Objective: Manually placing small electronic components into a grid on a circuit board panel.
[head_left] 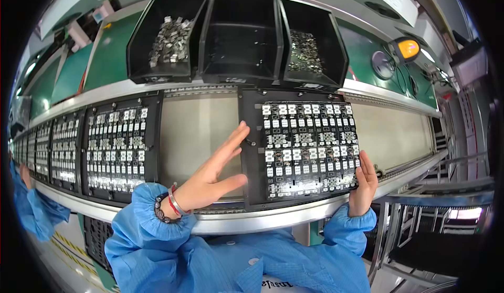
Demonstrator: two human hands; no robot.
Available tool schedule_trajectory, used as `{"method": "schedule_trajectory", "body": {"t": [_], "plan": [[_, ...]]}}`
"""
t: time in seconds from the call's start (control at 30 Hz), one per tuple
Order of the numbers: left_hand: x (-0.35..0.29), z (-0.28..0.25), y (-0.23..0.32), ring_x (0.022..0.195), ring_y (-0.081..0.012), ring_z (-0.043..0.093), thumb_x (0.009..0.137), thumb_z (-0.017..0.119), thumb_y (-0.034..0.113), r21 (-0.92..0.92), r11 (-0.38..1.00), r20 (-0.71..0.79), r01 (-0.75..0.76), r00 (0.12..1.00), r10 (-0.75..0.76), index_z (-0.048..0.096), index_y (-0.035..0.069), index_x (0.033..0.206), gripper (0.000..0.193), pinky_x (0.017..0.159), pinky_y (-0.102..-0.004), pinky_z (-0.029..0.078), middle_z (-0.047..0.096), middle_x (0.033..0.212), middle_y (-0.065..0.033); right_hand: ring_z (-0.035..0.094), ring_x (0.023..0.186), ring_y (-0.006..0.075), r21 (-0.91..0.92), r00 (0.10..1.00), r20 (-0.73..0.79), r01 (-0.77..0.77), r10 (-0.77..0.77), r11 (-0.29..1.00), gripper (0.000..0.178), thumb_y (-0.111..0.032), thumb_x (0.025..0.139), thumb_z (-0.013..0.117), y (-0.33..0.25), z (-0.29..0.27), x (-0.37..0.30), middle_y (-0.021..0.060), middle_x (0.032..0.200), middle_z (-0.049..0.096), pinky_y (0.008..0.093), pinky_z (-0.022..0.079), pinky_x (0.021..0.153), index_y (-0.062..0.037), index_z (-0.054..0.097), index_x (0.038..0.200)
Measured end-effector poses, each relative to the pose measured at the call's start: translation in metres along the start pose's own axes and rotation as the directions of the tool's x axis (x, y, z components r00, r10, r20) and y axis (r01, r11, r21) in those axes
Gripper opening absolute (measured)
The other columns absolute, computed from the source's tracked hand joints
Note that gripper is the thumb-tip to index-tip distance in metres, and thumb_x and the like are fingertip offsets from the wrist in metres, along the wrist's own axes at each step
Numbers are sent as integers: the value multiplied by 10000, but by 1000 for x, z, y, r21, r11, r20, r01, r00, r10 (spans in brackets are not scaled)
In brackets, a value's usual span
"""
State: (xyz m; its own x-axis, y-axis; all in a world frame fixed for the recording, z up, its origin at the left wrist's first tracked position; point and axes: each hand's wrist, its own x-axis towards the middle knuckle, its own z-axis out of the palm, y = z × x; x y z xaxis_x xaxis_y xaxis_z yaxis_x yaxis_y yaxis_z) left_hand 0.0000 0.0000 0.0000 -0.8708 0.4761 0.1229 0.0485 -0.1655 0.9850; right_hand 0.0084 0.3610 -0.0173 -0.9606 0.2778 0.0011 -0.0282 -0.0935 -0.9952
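A black carrier frame (253, 183) lies on the conveyor in front of me, and on it sits a dark circuit board panel (310, 146) crowded with white components in rows. My left hand (210, 180) is open at the carrier's left side, thumb and fingers stretched out, fingertips by the frame's left edge; nothing is in it. Against the panel's lower right edge rests my right hand (364, 184), its fingers extended upward along that edge. Whether its thumb presses under the board is hard to see.
Three black bins (241, 41) stand behind the conveyor; the left and right ones hold small metal parts. More loaded carriers (116, 146) line the conveyor to the left, near another person's hand (25, 176). A yellow-topped device (408, 48) stands at the back right.
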Motion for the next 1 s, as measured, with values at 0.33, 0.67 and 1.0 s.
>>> {"method": "schedule_trajectory", "body": {"t": [0.33, 0.67, 1.0], "plan": [[2, 16, -9, 1338, -370, 302, 808, 565, 20, 578, 798, 106, -169, 986, 132, 420, 15, 1333, 544, 1070, -427, 307, 291, 1453, -203, 455, 1248, 237, -229, 986, -23, 157, -167, 961, 408, 21, 908, 454, 11, 19, 16, 195, 1348, 464, 320, 322, 1064, 84, 428, 1310], [2, 41, -23, 1325, -308, 339, 788, 658, 244, 894, 397, 214, -208, 976, 29, 477, -54, 1252, 581, 1091, -440, 277, 380, 1407, -160, 392, 1262, 384, -827, 886, 378, 453, -268, 333, 351, 39, 860, 507, 2, 16, 9, 205, 1301, 496, 420, 343, 1020, -4, 550, 1206], [9, 45, -8, 1285, -293, 403, 748, 683, 357, 935, 295, 232, -198, 969, -83, 492, -80, 1228, 676, 1091, -442, 276, 438, 1363, -186, 336, 1325, 344, -526, 540, 837, 749, 88, 403, 587, -224, 674, 757, -18, 32, 12, 123, 1367, 454, 512, 208, 1099, -72, 567, 1208]]}}
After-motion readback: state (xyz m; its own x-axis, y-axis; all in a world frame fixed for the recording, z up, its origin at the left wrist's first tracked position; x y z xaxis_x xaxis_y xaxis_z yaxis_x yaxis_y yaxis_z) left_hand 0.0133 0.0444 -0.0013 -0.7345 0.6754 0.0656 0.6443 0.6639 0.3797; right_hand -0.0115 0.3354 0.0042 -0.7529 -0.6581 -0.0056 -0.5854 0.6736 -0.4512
